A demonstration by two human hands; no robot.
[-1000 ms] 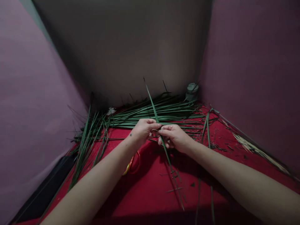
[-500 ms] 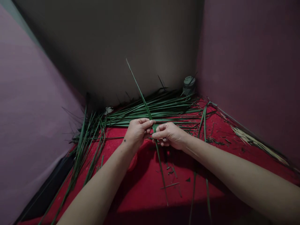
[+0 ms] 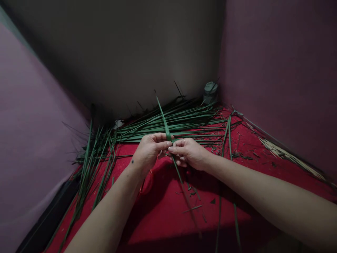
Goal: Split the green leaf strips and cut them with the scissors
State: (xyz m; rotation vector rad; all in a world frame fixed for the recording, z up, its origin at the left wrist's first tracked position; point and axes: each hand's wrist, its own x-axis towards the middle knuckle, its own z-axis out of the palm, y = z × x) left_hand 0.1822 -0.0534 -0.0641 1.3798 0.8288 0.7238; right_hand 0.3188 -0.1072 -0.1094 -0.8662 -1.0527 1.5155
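Both hands pinch one long green leaf strip over the red cloth; strip tip now lower than half a second ago.

Nearest the camera, loose bits and thin slivers (image 3: 193, 208) lie on the red cloth (image 3: 163, 218), with the strip's blurred lower tail passing over them. A red loop (image 3: 146, 182) shows under the left wrist; what it belongs to cannot be told. Left hand (image 3: 148, 151) and right hand (image 3: 190, 152) meet fingertip to fingertip, each closed in a pinch on the leaf strip (image 3: 165, 124). Compared with 0.5 s ago, less strip stands above the pinch, so it appears drawn down through the fingers. Beyond lies the pile of leaves (image 3: 173, 121); a grey container (image 3: 210, 92) stands in the far corner.
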